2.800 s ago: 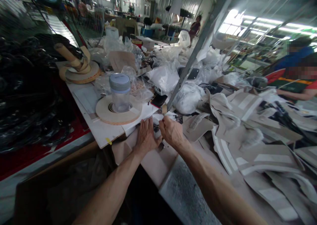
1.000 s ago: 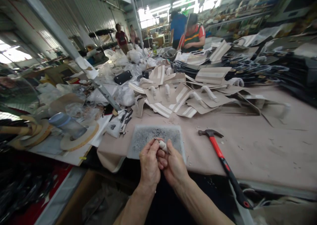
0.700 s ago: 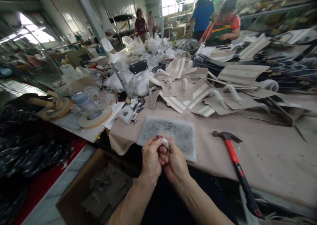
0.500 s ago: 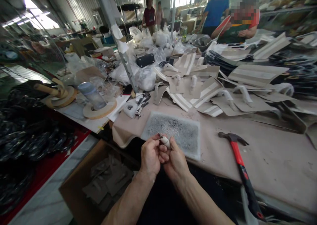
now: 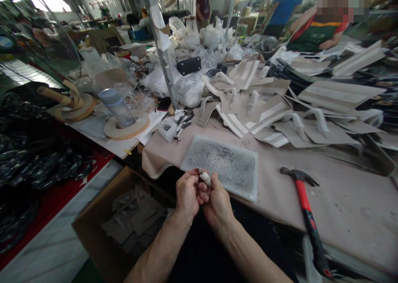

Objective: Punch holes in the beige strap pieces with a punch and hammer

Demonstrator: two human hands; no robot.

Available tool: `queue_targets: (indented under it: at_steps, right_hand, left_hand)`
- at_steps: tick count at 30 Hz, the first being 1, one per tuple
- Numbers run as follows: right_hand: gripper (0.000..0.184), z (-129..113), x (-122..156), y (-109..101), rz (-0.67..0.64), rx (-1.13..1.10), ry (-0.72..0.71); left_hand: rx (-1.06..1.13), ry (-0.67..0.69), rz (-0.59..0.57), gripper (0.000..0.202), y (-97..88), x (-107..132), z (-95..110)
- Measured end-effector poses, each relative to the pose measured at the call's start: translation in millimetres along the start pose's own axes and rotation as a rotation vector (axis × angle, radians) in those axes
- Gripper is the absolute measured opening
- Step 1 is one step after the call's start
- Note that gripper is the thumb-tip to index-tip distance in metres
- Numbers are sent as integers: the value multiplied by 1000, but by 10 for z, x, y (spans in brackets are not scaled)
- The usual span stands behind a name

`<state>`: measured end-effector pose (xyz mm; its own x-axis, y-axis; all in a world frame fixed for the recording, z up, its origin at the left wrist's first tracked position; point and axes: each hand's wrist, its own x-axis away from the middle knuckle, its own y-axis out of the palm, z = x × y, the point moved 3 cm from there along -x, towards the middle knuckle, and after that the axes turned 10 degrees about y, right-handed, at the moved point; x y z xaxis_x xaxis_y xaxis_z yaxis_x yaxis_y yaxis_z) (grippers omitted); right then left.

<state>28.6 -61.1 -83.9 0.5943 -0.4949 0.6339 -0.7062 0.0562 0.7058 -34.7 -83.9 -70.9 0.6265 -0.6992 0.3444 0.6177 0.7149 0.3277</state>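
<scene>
Both hands meet over the near edge of a scuffed translucent board [image 5: 222, 167], around a short white wrapped piece [image 5: 205, 178] with a small metal tip. My left hand [image 5: 187, 193] pinches it near the tip. The thumb and curled fingers of my right hand [image 5: 219, 200] close on its white body. What the metal tip is exactly is too small to tell. To the right of the board a claw hammer [image 5: 302, 198] with a red and black handle rests on the table, its head pointing away from me.
Grey-brown panels [image 5: 276, 123] with white strips and wrapped handles pile up behind the board. A metal post [image 5: 163, 54] rises beside plastic bags [image 5: 191, 90]. At left are tape rolls [image 5: 127, 129], a jar [image 5: 116, 104] and an open carton [image 5: 93, 216]. A co-worker [image 5: 323, 32] stands across the table.
My view has tilted down and turned slightly left, so the table things sit further right. Both hands keep their hold on the white piece, with little change in grip.
</scene>
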Motion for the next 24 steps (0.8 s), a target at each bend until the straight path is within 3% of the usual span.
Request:
queue_targets:
  at_steps: [3, 6, 9, 11, 13, 15, 17, 21, 24]
  right_hand:
    - [41, -10, -44, -77, 42, 115, -76]
    - [36, -152, -43, -202, 203, 374, -301]
    - [23, -341, -37, -296, 368, 735, -500]
    - [18, -422, -48, -329, 414, 941, -569]
    - [16, -460, -53, -352, 415, 1076, -596]
    - [13, -496, -30, -372, 416, 1172, -616]
    - [14, -566, 18, -401, 418, 1248, -615]
    - [22, -818, 117, -508, 373, 1354, -591]
    - [23, -1017, 159, -634, 344, 1404, -597]
  left_hand:
    - [-461, 284, 26, 31, -163, -71, -1]
    - [-986, 698, 53, 26, -365, -78, -18]
    - [-1137, 1035, 100, 32, -520, -123, -99]
    - [-1139, 1208, 1, 43, -507, -172, -167]
    - [-1112, 1324, -228, 47, -399, -199, -235]
    - [-1083, 1369, -452, 47, -250, -214, -283]
    - [-1081, 1326, -561, 46, -96, -262, -297]
    - [-1064, 1117, -630, 38, 229, -396, -277]
    - [-978, 1041, -648, 34, 472, -420, -298]
